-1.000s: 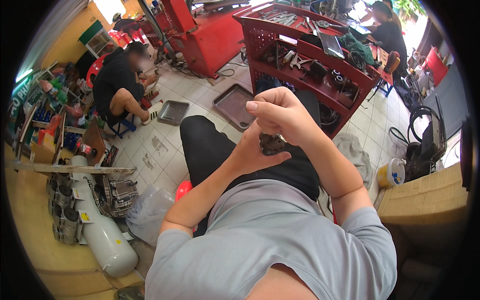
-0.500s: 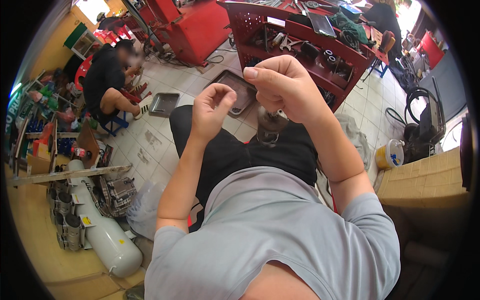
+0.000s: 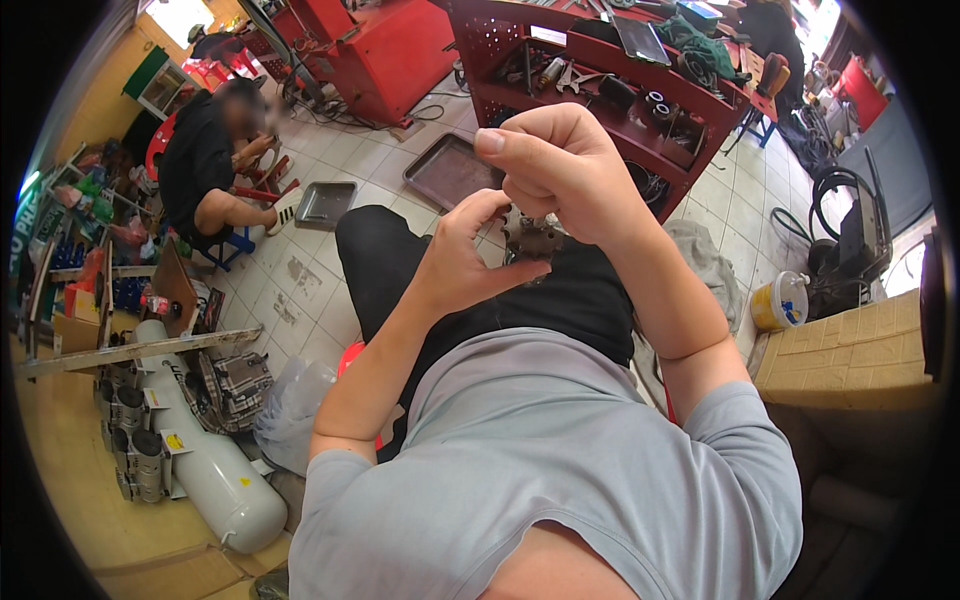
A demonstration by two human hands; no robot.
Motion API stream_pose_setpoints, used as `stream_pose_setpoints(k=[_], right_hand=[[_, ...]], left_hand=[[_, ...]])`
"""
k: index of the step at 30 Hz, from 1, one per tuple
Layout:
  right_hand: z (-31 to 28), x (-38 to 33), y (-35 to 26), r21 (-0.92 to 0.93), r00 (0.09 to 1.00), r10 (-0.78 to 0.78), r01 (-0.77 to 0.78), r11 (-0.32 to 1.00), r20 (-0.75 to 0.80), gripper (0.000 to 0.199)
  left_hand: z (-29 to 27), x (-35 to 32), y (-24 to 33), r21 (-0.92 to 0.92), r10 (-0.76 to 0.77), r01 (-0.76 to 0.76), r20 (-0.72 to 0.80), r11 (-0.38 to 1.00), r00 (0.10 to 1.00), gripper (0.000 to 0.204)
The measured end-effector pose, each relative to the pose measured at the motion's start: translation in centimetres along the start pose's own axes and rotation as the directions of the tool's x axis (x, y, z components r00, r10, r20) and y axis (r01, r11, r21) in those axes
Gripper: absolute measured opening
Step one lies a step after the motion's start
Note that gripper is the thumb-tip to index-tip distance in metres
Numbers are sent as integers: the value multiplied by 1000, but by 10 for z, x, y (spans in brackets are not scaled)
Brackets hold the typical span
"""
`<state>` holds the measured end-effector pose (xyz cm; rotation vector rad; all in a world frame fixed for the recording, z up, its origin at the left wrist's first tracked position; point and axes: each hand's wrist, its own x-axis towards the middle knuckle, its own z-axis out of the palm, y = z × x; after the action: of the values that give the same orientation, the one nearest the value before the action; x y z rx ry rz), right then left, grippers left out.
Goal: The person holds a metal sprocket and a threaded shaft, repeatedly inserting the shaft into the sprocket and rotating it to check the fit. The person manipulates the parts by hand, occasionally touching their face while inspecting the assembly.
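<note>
My right hand [image 3: 572, 175] is raised in front of me, its fingers curled in and the thumb laid along the bent forefinger. Directly under it hangs a grey metal machine part [image 3: 533, 238] with a notched, uneven edge; the right fingers hide its top, where they seem to grip it. From the left, my left hand [image 3: 465, 250] curves round this part, thumb below and fingertips above at its side. Both hands are above my lap in black trousers [image 3: 385, 255]. The part's exact kind cannot be made out.
Ahead stands a red tool cart [image 3: 610, 100] loaded with tools. Two metal trays [image 3: 425, 180] [image 3: 326, 222] lie on the tiled floor. A person in black [image 3: 205, 150] sits at the left. A white cylinder tank [image 3: 225, 480] lies near left; a bucket [image 3: 768, 308] stands right.
My left hand has moved right and opened out from a loose curl to close around the metal part. The part, blurred before, now looks steadier. My right hand stays nearly in place.
</note>
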<state>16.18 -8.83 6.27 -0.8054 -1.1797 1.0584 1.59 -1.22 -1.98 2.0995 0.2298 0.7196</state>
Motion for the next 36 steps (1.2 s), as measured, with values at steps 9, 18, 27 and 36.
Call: stream_pose_setpoints(k=[9, 18, 27, 36], right_hand=[[5, -3, -6, 87, 999, 33, -37, 996, 44, 45], [-1, -2, 0, -29, 1000, -25, 25, 999, 6, 38], [-2, 0, 0, -41, 999, -52, 52, 998, -13, 40], [-1, -1, -4, 18, 999, -32, 32, 999, -18, 37]], left_hand=[[-18, 8, -77, -434, -229, 74, -317, 898, 920, 22], [-18, 2, -22, -242, 17, -40, -100, 969, 995, 24], [-12, 2, -14, -60, 89, -91, -37, 994, 995, 48], [-24, 7, -40, -404, -178, 8, -385, 915, 906, 13]])
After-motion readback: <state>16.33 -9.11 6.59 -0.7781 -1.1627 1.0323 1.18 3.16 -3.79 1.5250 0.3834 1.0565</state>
